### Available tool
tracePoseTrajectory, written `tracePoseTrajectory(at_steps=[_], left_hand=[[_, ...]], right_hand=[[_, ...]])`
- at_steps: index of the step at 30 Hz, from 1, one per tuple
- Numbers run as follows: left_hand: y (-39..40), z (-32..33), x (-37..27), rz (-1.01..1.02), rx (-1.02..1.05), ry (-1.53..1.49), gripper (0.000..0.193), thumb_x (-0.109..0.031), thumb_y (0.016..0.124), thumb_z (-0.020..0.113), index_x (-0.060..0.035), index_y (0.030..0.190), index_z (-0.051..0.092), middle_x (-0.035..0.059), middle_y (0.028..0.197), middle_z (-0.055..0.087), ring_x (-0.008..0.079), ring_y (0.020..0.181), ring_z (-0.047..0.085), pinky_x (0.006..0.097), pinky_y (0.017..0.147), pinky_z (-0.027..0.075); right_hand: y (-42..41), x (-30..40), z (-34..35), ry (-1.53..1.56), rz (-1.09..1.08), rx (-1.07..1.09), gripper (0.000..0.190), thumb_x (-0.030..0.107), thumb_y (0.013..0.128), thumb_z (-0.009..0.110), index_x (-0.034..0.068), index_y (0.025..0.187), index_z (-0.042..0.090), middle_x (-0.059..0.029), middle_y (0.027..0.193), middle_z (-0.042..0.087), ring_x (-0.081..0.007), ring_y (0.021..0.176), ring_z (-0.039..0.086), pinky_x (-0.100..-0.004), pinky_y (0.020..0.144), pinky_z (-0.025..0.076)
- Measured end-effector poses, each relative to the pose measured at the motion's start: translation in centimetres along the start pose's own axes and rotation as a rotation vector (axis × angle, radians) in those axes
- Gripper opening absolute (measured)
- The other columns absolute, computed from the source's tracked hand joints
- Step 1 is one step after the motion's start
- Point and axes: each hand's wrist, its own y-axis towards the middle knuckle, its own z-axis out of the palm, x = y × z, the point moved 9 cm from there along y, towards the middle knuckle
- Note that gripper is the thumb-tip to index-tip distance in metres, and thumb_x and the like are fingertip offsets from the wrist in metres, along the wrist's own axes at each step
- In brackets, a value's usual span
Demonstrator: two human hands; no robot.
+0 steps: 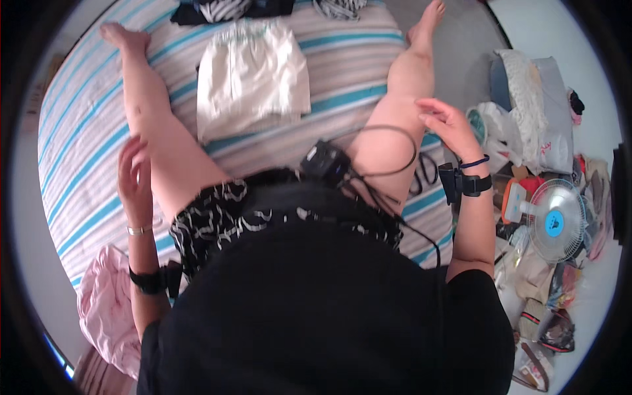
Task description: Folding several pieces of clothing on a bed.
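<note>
Spread flat on the striped bed sheet (340,76), between my parted legs, is a white garment with a gathered elastic waist (254,84), perhaps shorts or a skirt. Its waist end points away from me. My left hand (134,173) hovers by my left thigh, fingers loosely bent and holding nothing. Over by my right knee, my right hand (447,126) is raised with its thumb and fingers apart, also with nothing in it. Neither hand touches the white garment. Both forearms wear black straps.
Dark and striped clothes (232,10) lie at the far side of the bed. A black device (326,160) with cables rests at my lap. Pink cloth (108,311) is at my left. A small fan (555,222) stands among bags and clothes on the right.
</note>
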Motion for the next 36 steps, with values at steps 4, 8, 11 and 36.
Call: tracePoseTrajectory(at_steps=[4,8,11,36], left_hand=[[-1.1,6.3,-1.8,0.086,0.323,0.007,0.030,0.002,0.089,0.054,0.0000,0.118,0.058,0.0086,0.115,0.062,0.0155,0.101,0.059,0.0268,0.085,0.047],[-5.7,16.0,-3.8,-0.027,0.979,0.198,0.036,-0.011,0.087,0.062,-0.0011,0.122,0.056,0.0128,0.112,0.064,0.0209,0.097,0.063,0.0303,0.087,0.049],[-8.6,19.3,-4.7,0.141,1.133,0.233,0.042,-0.015,0.087,0.063,-0.0017,0.125,0.053,0.0173,0.116,0.062,0.0284,0.103,0.061,0.0356,0.090,0.048],[-8.7,23.5,-13.2,0.255,1.321,-0.162,0.035,-0.005,0.082,0.067,-0.0033,0.117,0.060,0.0081,0.094,0.063,0.0163,0.081,0.058,0.0288,0.073,0.048]], right_hand=[[-1.8,4.4,3.8,-0.196,-0.422,-0.016,0.027,0.010,0.087,0.061,-0.001,0.112,0.062,-0.0086,0.106,0.067,-0.0164,0.100,0.061,-0.0299,0.090,0.046],[-3.6,7.3,8.8,-0.283,-0.602,0.029,0.023,0.012,0.084,0.062,0.000,0.104,0.064,-0.0119,0.102,0.067,-0.0240,0.096,0.062,-0.0341,0.088,0.046],[-4.0,8.0,12.5,-0.416,-0.880,0.072,0.024,0.017,0.079,0.065,0.002,0.098,0.066,-0.0137,0.095,0.067,-0.0303,0.089,0.062,-0.0394,0.082,0.048],[3.3,0.2,20.8,0.202,0.064,0.657,0.069,0.014,0.082,0.071,0.008,0.140,0.034,-0.0168,0.109,0.060,-0.0193,0.105,0.055,-0.0294,0.087,0.045]])
